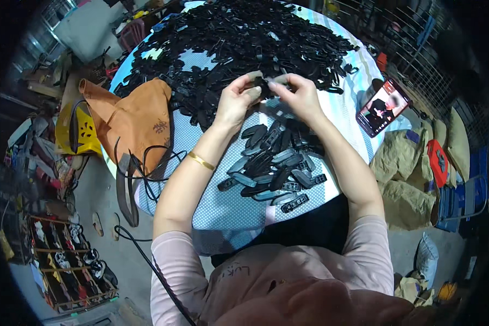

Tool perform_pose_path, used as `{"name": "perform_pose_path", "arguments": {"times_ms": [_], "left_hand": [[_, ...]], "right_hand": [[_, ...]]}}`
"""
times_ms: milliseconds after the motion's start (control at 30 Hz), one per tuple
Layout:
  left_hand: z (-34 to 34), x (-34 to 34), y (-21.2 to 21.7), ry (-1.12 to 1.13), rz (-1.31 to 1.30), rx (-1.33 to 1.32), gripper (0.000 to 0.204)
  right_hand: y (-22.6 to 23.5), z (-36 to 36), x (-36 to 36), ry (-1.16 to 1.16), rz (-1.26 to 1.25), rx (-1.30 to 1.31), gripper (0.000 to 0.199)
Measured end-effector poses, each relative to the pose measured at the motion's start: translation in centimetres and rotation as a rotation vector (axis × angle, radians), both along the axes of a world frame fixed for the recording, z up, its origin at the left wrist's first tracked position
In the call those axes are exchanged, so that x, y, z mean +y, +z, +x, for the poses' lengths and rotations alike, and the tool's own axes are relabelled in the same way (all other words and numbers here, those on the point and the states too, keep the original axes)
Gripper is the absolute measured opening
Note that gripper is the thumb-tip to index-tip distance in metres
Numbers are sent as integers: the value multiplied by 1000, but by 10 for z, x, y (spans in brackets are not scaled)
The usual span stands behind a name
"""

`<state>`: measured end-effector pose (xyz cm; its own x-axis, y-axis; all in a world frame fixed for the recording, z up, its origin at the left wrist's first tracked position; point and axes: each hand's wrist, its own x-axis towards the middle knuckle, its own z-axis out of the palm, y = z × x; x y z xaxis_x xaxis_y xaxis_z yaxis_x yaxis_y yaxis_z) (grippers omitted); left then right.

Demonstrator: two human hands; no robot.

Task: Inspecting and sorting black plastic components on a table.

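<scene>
My left hand and my right hand are close together over the near edge of a wide heap of small black pieces. Fingertips of both hands are pinched round a small dark piece, mostly hidden by the fingers; its kind cannot be made out. Between my forearms lies a smaller pile of black and grey strap-like pieces, some with slotted, buckle-like faces. A gold-coloured bracelet circles my left wrist.
The round table wears a patterned cloth. An orange-brown bag and looped black cable lie left. At right stands a phone playing video; brown sacks are beyond. A shoe rack stands lower left.
</scene>
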<state>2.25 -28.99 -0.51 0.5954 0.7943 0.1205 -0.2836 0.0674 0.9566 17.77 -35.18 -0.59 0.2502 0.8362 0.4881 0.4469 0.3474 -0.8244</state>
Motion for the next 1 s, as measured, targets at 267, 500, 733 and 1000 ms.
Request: {"name": "perform_pose_path", "arguments": {"times_ms": [267,500,733,1000], "left_hand": [[1,-4,1,66,133,-35,38],[1,-1,-6,131,161,-10,34],[3,-9,1,69,-91,-109,37],[-7,-1,14,-80,81,-58,28]], "right_hand": [[9,1,-5,220,-119,303,20],[3,-9,-4,187,-178,281,19],[-9,-18,-1,-141,287,-338,24],[8,-17,-17,238,-273,95,24]]}}
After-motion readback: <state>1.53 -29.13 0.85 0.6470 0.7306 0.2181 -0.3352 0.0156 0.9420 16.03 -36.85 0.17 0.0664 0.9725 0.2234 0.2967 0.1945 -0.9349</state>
